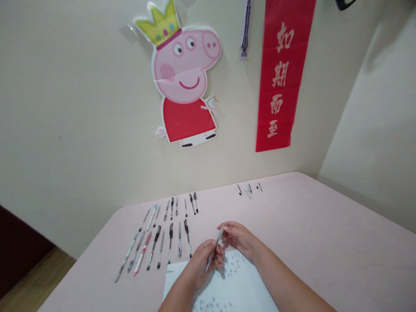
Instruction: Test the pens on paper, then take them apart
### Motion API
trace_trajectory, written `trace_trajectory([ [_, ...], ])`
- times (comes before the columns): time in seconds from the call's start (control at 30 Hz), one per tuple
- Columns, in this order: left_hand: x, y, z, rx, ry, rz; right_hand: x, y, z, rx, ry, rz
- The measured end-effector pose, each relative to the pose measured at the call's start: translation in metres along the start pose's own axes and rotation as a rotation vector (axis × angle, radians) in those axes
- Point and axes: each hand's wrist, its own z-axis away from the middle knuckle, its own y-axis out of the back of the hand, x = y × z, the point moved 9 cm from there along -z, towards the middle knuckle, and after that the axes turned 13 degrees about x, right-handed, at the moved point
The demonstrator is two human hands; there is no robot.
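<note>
A grey pen (215,248) is held between both my hands above a white sheet of paper (234,288) covered in small scribbles. My left hand (203,262) is wrapped round the pen's lower barrel. My right hand (238,237) pinches the pen's upper end with its fingertips. Both hands hover over the pink table (325,242), near its front edge.
Several pens (156,242) lie in two rows on the table to the left of my hands. A few small pen parts (249,189) lie at the far edge by the wall. A cartoon pig cutout (183,78) and a red banner (282,73) hang on the wall.
</note>
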Motion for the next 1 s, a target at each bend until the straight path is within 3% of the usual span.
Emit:
trace_trajectory([
  [0.3, 0.003, -0.003, 0.002, -0.021, -0.001, -0.016, 0.005, 0.006, -0.002, 0.062, -0.027, 0.014],
  [0.43, 0.004, -0.003, 0.003, -0.007, 0.002, -0.039, -0.003, 0.010, -0.003, 0.090, 0.023, -0.045],
  [0.7, 0.005, -0.004, 0.004, -0.018, -0.019, -0.086, -0.012, 0.032, -0.012, 0.270, 0.121, -0.111],
  [1.0, 0.005, -0.003, 0.006, -0.022, -0.033, -0.187, -0.021, 0.050, -0.020, 0.347, 0.224, -0.202],
])
